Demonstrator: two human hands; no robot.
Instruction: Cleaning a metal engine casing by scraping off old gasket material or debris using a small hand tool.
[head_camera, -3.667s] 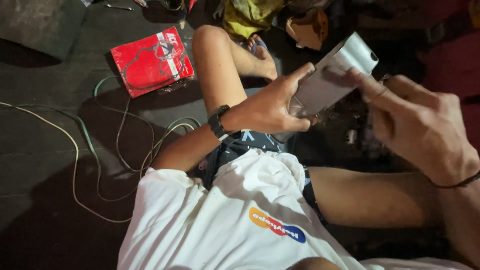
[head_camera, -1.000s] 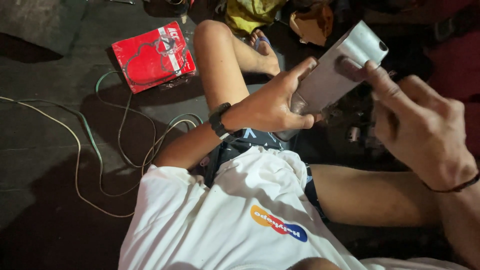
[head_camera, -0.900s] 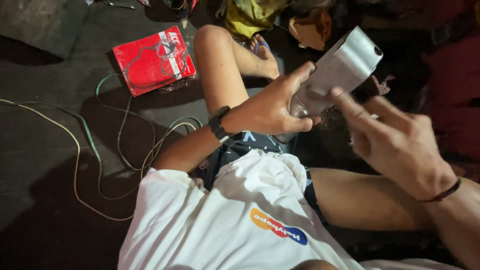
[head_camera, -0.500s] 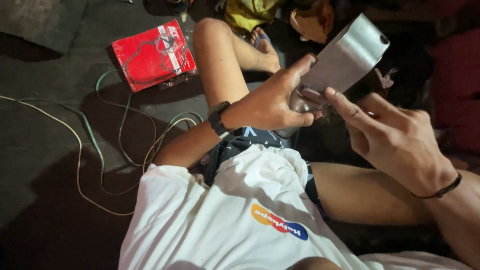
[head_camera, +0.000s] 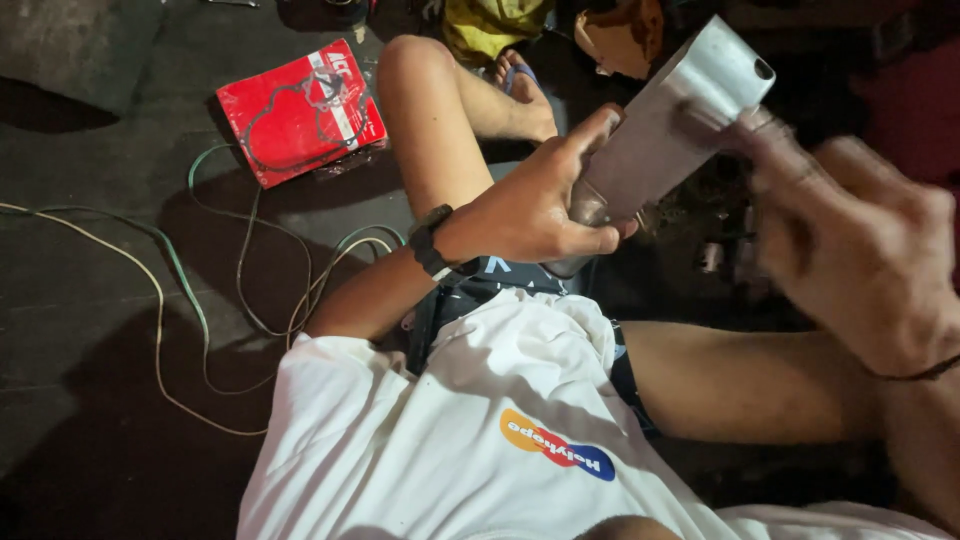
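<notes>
I sit on the ground and hold a long silver metal part (head_camera: 665, 130) tilted up to the right over my lap. My left hand (head_camera: 530, 205), with a black watch on its wrist, is clamped around the part's lower end. My right hand (head_camera: 850, 250) is blurred with motion at the part's upper end, its fingertips on the metal near the top edge. The top of the part has a small round hole at its corner.
A red flat package (head_camera: 300, 110) with a gasket lies on the dark floor to the left. Thin green and pale cables (head_camera: 200, 300) loop across the floor beside my left leg. Yellow cloth (head_camera: 495, 25) and dark clutter lie ahead.
My right hand has slid from the lower middle of the metal part up to its top end. The left hand keeps its hold, and the part has tilted slightly.
</notes>
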